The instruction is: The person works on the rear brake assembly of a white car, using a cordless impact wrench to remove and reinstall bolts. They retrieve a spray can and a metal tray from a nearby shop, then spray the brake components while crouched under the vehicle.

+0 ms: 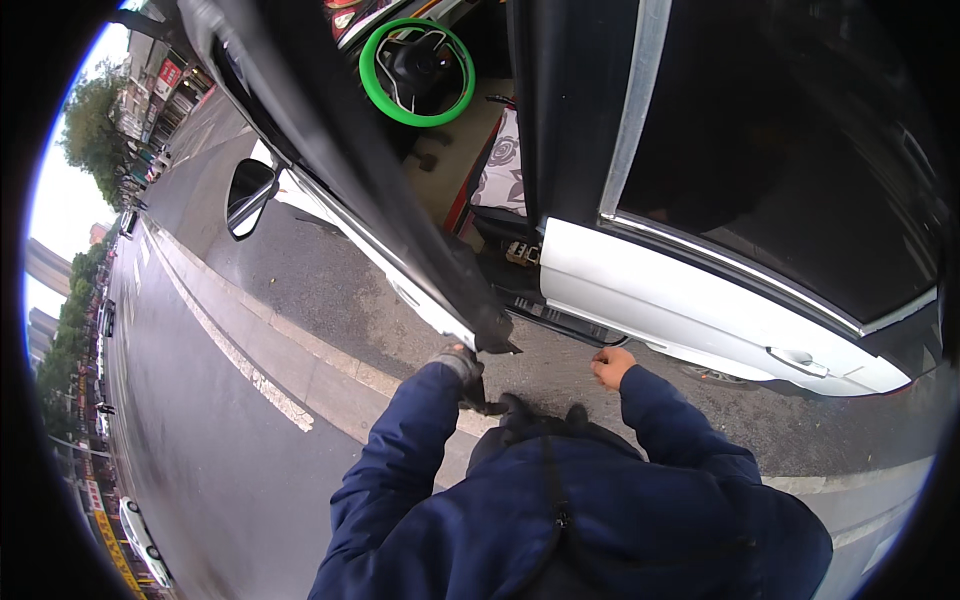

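A white car's front door [400, 285] stands swung out on the left. My left hand [460, 361], in a grey glove, is closed at the door's rear edge, its fingers partly hidden. A dark, limp-looking piece [478, 392] hangs just below that hand; its kind is unclear. My right hand [609, 367] is bare, apart from the car, near the sill below the closed rear door [680, 285]. Its fingers curl inward, hiding whatever may be in them. Through the doorway show a steering wheel [418, 119] with a bright green cover and a grey flower-patterned seat cover [503, 165].
A black side mirror [250, 195] juts from the front door. The rear door's handle [797, 361] faces me. Under my feet runs asphalt with a pale curb strip [340, 362]. Along the road at far left are a parked white car [145, 542], trees and shopfronts.
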A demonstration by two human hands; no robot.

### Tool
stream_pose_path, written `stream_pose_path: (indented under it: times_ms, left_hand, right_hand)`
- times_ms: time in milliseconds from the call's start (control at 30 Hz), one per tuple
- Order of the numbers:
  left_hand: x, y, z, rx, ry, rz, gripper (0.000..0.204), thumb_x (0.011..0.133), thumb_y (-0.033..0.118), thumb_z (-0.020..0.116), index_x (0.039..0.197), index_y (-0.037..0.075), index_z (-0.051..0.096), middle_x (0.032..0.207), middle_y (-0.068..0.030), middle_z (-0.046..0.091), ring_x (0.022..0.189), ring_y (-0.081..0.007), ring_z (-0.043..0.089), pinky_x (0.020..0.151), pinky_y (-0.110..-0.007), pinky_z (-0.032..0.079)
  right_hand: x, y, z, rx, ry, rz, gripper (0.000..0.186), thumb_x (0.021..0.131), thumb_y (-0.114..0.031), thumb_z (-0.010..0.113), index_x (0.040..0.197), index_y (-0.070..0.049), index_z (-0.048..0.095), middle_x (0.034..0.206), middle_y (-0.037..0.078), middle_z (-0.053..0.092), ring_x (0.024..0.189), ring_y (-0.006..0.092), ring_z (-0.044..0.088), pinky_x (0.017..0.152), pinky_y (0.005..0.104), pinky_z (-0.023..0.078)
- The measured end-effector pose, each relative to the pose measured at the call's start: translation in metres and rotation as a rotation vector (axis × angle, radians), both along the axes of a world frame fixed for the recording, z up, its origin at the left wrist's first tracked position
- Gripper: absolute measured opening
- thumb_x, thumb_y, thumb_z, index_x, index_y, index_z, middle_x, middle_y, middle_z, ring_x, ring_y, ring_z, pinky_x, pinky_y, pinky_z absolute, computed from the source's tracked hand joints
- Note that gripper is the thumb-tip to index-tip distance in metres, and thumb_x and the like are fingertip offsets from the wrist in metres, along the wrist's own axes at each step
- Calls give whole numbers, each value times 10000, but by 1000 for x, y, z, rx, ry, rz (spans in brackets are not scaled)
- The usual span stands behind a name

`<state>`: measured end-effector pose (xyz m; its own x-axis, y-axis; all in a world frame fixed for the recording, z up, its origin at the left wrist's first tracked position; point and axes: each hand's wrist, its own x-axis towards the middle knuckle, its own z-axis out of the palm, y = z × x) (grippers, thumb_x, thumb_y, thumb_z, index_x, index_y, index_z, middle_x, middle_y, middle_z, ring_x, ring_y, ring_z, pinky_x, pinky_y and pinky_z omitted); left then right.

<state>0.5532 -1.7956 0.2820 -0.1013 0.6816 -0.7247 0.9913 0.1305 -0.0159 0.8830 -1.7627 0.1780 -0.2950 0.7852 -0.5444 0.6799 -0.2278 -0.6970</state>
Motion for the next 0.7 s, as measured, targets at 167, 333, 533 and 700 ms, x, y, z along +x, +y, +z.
stream_pose_path:
  times_ms: [167, 333, 533, 700]
  left_hand:
    - [49, 75, 15, 99, -5, -33, 447, 845, 383, 482, 1190, 115, 575, 1201, -165, 567, 1116, -308, 546, 944, -391, 441]
    - [60, 106, -19, 120, -31, 84, 490, 858, 391, 498, 1262, 115, 509, 1300, -147, 497, 1185, -300, 490, 975, -384, 410]
    - [60, 63, -67, 108, -58, -46, 417, 836, 402, 522, 1116, 106, 611, 1214, -162, 556, 1100, -282, 552, 919, -374, 444]
    - [37, -1, -59, 342, -382, 265, 319, 811, 342, 591, 973, 72, 641, 942, -153, 657, 876, -282, 634, 770, -388, 495]
  right_hand:
    - [59, -26, -1, -137, 148, -279, 277, 823, -191, 586, 1003, 18, 613, 709, 91, 636, 574, 169, 619, 504, 319, 497]
    - [97, -54, -5, -236, 148, -462, 264, 830, -174, 580, 1010, 18, 608, 707, 70, 629, 556, 157, 600, 480, 310, 485]
    - [94, -60, -11, -261, 149, -423, 288, 848, -163, 568, 1045, 46, 584, 722, 87, 620, 591, 173, 609, 491, 316, 496]
    - [53, -36, -6, -270, 134, -313, 258, 861, -153, 553, 1020, 47, 582, 734, 98, 617, 589, 180, 597, 497, 320, 488]
